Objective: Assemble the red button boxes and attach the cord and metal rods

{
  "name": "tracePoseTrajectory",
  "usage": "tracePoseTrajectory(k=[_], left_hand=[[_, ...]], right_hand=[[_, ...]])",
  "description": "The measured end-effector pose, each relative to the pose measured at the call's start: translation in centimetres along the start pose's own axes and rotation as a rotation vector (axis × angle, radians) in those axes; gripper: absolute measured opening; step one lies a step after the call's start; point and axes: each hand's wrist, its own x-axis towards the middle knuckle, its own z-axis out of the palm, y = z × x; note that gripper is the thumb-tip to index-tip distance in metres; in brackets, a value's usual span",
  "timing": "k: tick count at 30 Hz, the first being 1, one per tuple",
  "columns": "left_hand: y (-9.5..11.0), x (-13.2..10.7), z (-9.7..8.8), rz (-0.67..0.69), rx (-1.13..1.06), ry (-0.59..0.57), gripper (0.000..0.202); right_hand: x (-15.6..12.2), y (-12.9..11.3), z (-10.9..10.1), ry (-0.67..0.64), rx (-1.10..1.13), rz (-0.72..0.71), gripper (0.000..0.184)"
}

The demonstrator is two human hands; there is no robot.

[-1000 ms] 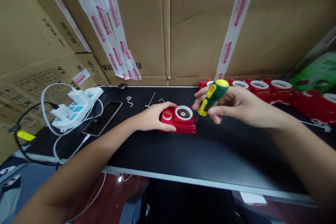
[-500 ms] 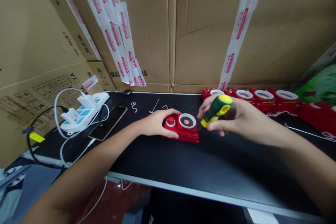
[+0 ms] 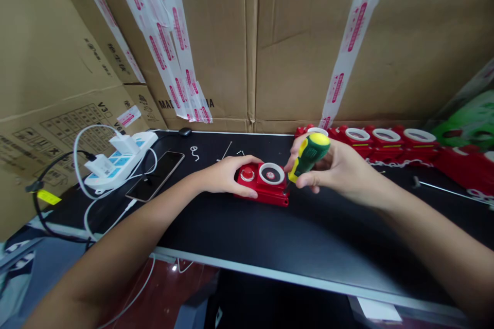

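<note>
A small red device (image 3: pixel 266 186) with a red button and a white ring lies on the black table (image 3: pixel 247 226). My left hand (image 3: pixel 224 175) is closed around its left end and holds it flat on the table. My right hand (image 3: pixel 332 167) grips a green and yellow screwdriver (image 3: pixel 309 154), tilted, with its tip down at the device's right front corner.
A row of similar red devices (image 3: pixel 382 141) lines the back right, beside a green item (image 3: pixel 466 121). At the left lie a phone (image 3: pixel 156 182) and a white power strip (image 3: pixel 116 162) with chargers and cables. Cardboard boxes (image 3: pixel 250 41) wall the back and left.
My right hand has turned the screwdriver a little at the device's corner. My left hand has kept its hold. The camera view has shifted slightly.
</note>
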Motion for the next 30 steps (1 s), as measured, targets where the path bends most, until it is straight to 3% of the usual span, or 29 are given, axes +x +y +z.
tracePoseTrajectory(k=[4,6,16,20,24,30], left_hand=[[0.0,0.0,0.0,0.002,-0.034,-0.018,0.077],[0.0,-0.1,0.0,0.002,-0.027,-0.016,0.077],[-0.5,0.2,0.1,0.037,0.057,0.022,0.078],[-0.6,0.2,0.1,0.032,0.066,0.028,0.078],[-0.6,0.1,0.1,0.038,0.051,0.024,0.076],[-0.6,0.0,0.2,0.04,0.094,0.053,0.078]], right_hand=[[-0.6,-0.5,-1.4,-0.173,-0.025,0.008,0.039],[-0.7,-0.6,-1.8,-0.196,-0.063,0.002,0.031],[-0.1,0.0,-0.4,0.037,-0.131,-0.021,0.039],[-0.4,-0.2,-0.9,-0.01,-0.122,0.0,0.046],[-0.6,-0.4,-1.4,-0.086,-0.13,-0.021,0.033],[0.0,0.2,-0.9,0.031,-0.132,-0.061,0.032]])
